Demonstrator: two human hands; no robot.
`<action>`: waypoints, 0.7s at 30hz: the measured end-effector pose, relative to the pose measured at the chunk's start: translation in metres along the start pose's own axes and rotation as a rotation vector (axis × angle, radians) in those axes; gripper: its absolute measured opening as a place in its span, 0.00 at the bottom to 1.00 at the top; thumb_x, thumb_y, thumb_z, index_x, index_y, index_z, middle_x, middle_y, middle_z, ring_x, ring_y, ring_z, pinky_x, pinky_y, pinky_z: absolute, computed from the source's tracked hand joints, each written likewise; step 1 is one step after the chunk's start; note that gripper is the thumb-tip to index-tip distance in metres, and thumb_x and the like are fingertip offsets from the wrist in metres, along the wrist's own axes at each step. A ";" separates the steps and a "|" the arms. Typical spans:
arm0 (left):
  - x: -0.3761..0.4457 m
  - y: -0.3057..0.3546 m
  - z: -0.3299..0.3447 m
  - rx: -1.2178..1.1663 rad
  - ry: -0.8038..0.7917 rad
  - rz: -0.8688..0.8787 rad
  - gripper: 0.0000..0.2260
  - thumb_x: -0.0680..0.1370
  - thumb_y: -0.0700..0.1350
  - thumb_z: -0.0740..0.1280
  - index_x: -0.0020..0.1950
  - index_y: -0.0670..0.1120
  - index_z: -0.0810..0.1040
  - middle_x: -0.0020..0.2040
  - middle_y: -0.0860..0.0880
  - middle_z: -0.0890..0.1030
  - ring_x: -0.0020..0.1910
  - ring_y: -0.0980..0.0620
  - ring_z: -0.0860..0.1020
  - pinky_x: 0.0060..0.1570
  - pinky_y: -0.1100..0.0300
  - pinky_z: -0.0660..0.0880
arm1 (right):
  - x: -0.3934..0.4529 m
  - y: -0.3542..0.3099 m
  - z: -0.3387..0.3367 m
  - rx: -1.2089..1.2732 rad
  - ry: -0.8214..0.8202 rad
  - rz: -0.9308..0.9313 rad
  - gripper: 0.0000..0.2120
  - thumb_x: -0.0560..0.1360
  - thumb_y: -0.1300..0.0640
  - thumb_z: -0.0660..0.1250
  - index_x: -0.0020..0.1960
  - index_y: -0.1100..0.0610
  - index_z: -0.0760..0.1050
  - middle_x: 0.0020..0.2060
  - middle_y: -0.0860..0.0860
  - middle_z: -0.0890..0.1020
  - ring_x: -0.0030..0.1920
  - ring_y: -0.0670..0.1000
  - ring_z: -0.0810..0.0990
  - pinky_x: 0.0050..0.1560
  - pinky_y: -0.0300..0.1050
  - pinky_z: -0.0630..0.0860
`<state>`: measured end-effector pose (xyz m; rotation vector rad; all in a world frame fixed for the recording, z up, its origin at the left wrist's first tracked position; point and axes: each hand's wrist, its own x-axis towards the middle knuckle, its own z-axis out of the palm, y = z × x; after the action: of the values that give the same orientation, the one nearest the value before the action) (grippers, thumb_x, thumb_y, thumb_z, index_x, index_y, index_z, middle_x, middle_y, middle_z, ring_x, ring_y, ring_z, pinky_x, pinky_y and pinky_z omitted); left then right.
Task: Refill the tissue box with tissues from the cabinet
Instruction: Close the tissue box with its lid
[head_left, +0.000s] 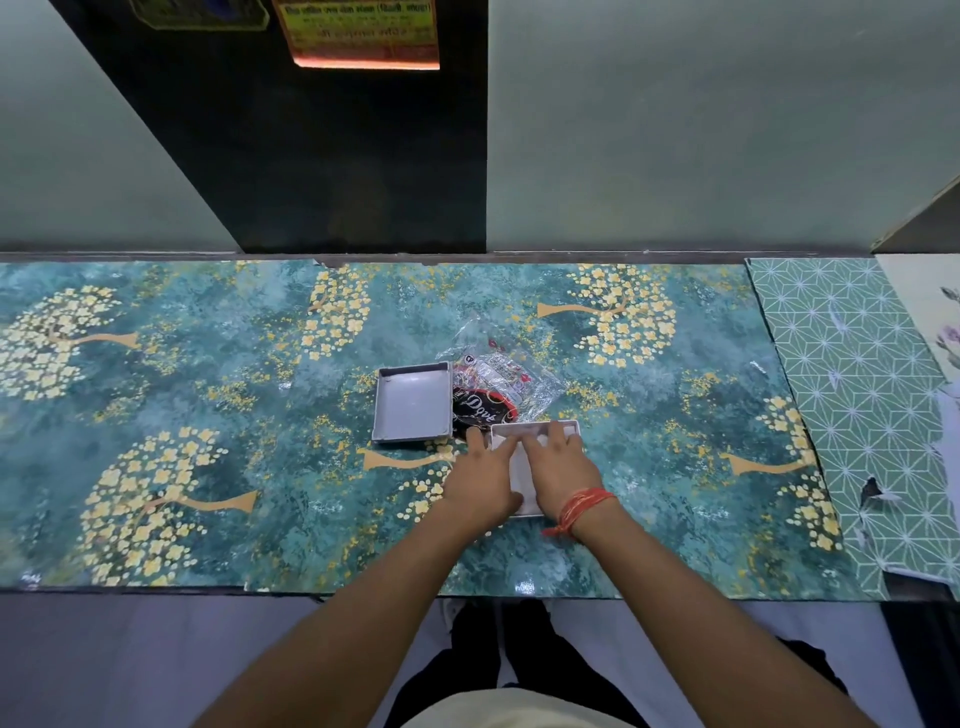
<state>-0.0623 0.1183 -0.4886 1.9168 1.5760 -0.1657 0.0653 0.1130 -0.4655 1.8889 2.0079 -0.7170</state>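
Reaching forward over the near edge of the surface (208, 364), both forearms meet at a white tissue box (522, 493) lying open-topped near the middle. The left hand (485, 480) lies flat with fingers spread on the box's left side, and the right hand (561, 470), with a red thread at the wrist, presses flat with fingers extended onto the white tissues (519, 467) inside; neither grips anything. Just beyond, to the left, a grey lid (413, 408) lies upturned. Beside it sits a crumpled clear plastic wrapper (501, 376) with dark printing, touching the box's far edge.
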 end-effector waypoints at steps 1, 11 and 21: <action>-0.002 -0.003 -0.003 -0.066 0.033 0.017 0.31 0.71 0.48 0.72 0.73 0.52 0.68 0.62 0.42 0.66 0.47 0.40 0.79 0.49 0.55 0.76 | 0.000 0.001 -0.002 -0.002 -0.004 -0.004 0.29 0.74 0.59 0.66 0.72 0.54 0.60 0.70 0.60 0.62 0.67 0.63 0.67 0.55 0.56 0.76; 0.044 -0.052 -0.046 -0.159 0.286 -0.364 0.15 0.73 0.53 0.67 0.51 0.42 0.79 0.51 0.41 0.82 0.52 0.38 0.79 0.50 0.47 0.78 | 0.031 -0.039 -0.047 0.510 0.440 0.017 0.08 0.73 0.61 0.66 0.51 0.59 0.79 0.48 0.56 0.84 0.49 0.58 0.80 0.53 0.51 0.76; 0.015 -0.044 -0.087 -0.551 0.727 -0.239 0.14 0.74 0.53 0.63 0.32 0.47 0.69 0.28 0.50 0.71 0.25 0.51 0.67 0.28 0.60 0.64 | 0.039 -0.034 -0.050 1.009 0.431 0.009 0.05 0.74 0.59 0.69 0.49 0.56 0.80 0.42 0.49 0.82 0.46 0.52 0.82 0.49 0.52 0.82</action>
<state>-0.1237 0.1818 -0.4445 1.4009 2.0225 0.8704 0.0342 0.1728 -0.4394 2.7670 2.0349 -1.6678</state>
